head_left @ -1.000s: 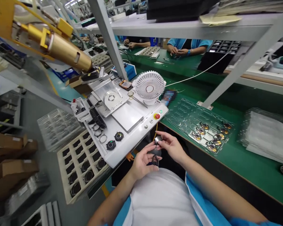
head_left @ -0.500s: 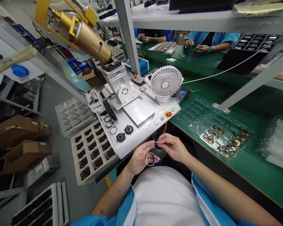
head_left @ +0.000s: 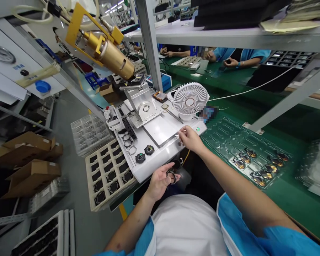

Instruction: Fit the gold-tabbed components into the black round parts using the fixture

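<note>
My left hand (head_left: pixel 160 180) holds a dark metal ring (head_left: pixel 171 177) between thumb and fingers, in front of the white machine base (head_left: pixel 141 170). Higher up and to the right, my right hand (head_left: pixel 188 138) is pinched over the front edge of the base; whatever its fingertips hold is too small to name. Two round black parts (head_left: pixel 149 149) and several thin rings (head_left: pixel 132 150) lie on the base's left side. A flat metal plate (head_left: pixel 160 129) is fixed behind them.
A gold cylinder (head_left: pixel 117 58) hangs over a metal fixture (head_left: pixel 144 106). A white fan (head_left: pixel 190 101) stands behind my right hand. Left is a beige tray (head_left: pixel 92 192) of round parts; right, a clear tray (head_left: pixel 229 137) with shiny pieces. People work across the green table.
My right hand has moved away from my left, up and forward to the base's front edge. My left hand still holds the ring. The view has shifted slightly.
</note>
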Available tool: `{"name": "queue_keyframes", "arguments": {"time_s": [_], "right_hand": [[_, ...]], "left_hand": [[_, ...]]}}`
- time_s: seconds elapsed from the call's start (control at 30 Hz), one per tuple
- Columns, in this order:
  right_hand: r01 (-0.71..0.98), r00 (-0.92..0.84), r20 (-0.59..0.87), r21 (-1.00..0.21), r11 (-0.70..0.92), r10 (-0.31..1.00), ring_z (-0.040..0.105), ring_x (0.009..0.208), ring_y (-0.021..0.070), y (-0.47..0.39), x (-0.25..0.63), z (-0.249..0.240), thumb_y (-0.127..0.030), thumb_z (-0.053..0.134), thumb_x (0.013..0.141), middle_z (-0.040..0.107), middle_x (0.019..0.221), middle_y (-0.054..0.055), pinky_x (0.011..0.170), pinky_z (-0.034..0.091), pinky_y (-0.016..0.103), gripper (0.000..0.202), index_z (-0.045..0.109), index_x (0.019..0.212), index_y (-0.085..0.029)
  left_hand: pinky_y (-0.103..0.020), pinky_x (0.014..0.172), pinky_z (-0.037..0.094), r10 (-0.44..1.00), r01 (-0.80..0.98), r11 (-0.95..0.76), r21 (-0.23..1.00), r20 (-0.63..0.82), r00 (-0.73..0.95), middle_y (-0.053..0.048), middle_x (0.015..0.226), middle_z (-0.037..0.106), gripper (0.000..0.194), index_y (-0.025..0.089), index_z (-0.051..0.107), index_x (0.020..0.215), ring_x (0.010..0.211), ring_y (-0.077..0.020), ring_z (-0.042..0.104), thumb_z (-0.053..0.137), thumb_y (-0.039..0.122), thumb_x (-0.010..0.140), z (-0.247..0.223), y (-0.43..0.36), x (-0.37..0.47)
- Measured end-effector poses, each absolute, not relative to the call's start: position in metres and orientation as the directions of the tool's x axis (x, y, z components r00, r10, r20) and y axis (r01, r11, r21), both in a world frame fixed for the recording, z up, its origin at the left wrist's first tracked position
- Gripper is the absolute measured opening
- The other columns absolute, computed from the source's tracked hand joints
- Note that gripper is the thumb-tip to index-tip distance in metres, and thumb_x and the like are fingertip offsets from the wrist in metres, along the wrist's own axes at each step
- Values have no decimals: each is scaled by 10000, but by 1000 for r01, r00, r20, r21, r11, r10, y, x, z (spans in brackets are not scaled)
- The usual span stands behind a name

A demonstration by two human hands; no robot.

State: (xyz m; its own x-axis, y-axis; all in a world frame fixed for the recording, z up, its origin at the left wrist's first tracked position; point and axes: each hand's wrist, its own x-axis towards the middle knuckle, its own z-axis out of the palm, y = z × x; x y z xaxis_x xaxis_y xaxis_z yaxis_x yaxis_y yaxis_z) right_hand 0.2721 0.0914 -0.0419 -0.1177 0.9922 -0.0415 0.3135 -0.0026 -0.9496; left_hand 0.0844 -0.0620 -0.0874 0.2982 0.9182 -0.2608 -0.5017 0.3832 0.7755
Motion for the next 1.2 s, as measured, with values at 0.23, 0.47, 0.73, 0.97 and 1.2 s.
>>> {"name": "queue_keyframes", "arguments": {"time_s": [0.23,0.47,0.73,0.97,1.2], "right_hand": [[263,9,-160,-952,-157,987,481,363,133,125,261,-48,-249,730,859,547,497,-82,420,386,231,270,460,859,-245],[69,31,-218,-973,-220,975,409,353,120,70,275,-56,-543,758,830,482,500,-86,340,356,235,410,464,851,-258],[-168,-274,-158,-963,-209,949,720,926,256,-21,260,-65,-551,834,756,766,1037,92,732,614,350,499,725,1106,-213],[-251,-299,-178,-933,-257,937,670,594,177,-11,273,-52,-531,854,749,718,696,21,598,592,314,409,756,959,-194],[-181,-315,-272,-923,-339,909,688,516,185,-13,278,-55,-530,913,665,713,643,19,535,613,306,442,695,825,-181]], "left_hand": [[-421,935,554,949,-485,309,818,-232,213,-154,1013,805,982,119,612,1372,933,-288,765,975,518,551,-89,-76,79],[-435,942,587,987,-263,133,956,-104,120,-247,1443,604,1024,176,489,1504,1062,-331,753,963,417,630,-91,-87,71],[-521,1056,567,962,192,-154,969,103,254,-217,1657,347,970,197,495,1524,1223,-404,674,929,270,660,-84,-82,96],[-507,987,611,947,15,-148,989,137,292,-233,1705,210,841,216,604,1404,1063,-354,761,948,212,636,-77,-77,96],[-486,985,609,910,74,-200,977,157,384,-257,1694,228,832,208,578,1416,1066,-349,765,934,211,664,-82,-75,82]]}}
